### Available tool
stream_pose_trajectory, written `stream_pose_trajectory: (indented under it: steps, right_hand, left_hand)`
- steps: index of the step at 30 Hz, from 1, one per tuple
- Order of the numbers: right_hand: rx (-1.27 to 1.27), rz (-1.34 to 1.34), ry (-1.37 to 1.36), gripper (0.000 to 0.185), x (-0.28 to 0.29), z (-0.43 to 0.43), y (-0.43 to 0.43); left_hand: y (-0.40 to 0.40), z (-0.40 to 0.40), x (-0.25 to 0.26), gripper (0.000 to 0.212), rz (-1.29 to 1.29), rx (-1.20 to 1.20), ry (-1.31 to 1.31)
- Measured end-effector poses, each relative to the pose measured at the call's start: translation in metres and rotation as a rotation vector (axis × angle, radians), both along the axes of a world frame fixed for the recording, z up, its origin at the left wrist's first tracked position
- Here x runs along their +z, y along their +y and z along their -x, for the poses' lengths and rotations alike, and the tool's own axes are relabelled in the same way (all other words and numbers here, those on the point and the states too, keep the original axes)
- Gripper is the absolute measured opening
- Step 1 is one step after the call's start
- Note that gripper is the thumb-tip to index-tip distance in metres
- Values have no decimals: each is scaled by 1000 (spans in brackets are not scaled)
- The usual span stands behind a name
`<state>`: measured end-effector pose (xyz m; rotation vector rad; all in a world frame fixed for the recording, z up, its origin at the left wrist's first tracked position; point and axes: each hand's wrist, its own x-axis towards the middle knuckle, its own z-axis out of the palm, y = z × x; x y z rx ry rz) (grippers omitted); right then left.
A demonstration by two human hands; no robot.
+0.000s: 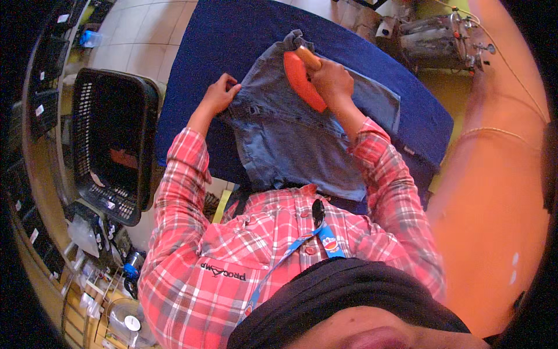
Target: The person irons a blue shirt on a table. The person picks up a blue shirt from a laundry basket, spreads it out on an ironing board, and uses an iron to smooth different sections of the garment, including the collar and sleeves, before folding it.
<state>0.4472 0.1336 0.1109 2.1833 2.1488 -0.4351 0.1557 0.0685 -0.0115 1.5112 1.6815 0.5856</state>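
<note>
A pair of blue-grey shorts (279,131) lies spread over a dark blue cloth (196,52) that covers the work surface. My right hand (333,83) is wrapped around the handle of a red clothes iron (301,80), which rests over the upper part of the garment; its sole is hidden. At the garment's upper left edge, my left hand (222,94) pinches the fabric between thumb and fingers. A button or metal fastening shows just below that hand. The near edge of the shorts reaches my plaid shirt.
A black perforated plastic basket (150,144) stands left of the covered surface, with something reddish inside. Shelving (39,100) runs along the far left. A metal tank with valves (431,43) and a cord are at the upper right, near an orange wall (488,209).
</note>
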Motion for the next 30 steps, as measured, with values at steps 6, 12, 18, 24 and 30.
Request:
stream_pose_trajectory:
  steps: [6,12,18,24,30]
  right_hand:
    - [-36,122,107,48,-4,13,13]
    - [132,198,45,86,-10,-2,6]
    - [28,243,255,83,1,-20,-13]
    - [-196,118,460,77,-4,-25,-22]
    - [-217,77,425,71,6,-5,-26]
  left_hand:
    - [1,23,11,21,-170,197,16]
    - [103,-9,56,26,-304,7,164]
    - [194,-80,44,34,-137,-292,310]
    - [218,-91,45,19,292,-264,15]
    - [204,-80,70,21,350,-57,-164]
